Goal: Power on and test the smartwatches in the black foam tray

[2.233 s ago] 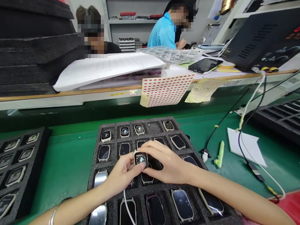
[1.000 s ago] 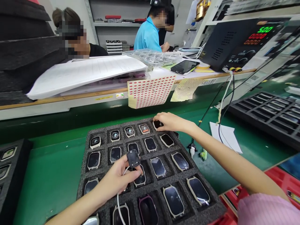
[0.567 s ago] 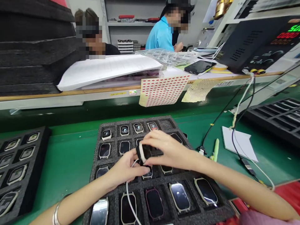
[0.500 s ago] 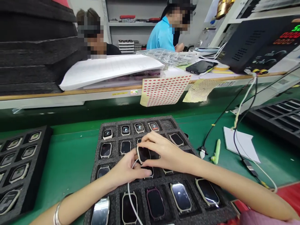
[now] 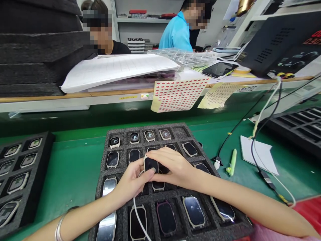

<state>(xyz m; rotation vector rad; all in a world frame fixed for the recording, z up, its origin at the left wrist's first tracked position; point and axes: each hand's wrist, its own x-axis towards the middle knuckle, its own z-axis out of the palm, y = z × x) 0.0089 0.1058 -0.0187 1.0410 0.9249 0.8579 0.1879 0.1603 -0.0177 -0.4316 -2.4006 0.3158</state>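
A black foam tray [image 5: 185, 192] with rows of pockets holds several smartwatch bodies. Over its middle, both hands meet on one watch body [image 5: 150, 164] with a dark screen. My left hand [image 5: 131, 182] pinches it from below, and a white cable [image 5: 138, 219] runs back from this hand across the tray. My right hand [image 5: 173, 165] lies over it from the right, fingers curled on its top edge. The back row has lit watches [image 5: 134, 137] and one empty pocket [image 5: 179, 132] at the right end.
A second foam tray [image 5: 41, 157] with watches lies at the left. At the right are a green pen [image 5: 232, 162], a white paper [image 5: 260, 154], cables [image 5: 260, 127] and a power supply [image 5: 281, 40]. Sticker sheets [image 5: 178, 95] hang off a raised shelf; two people sit beyond.
My right hand set a lit watch in the back row, took the last watch from that row's right end and brought it to the left hand, where both hands now hold it face up.
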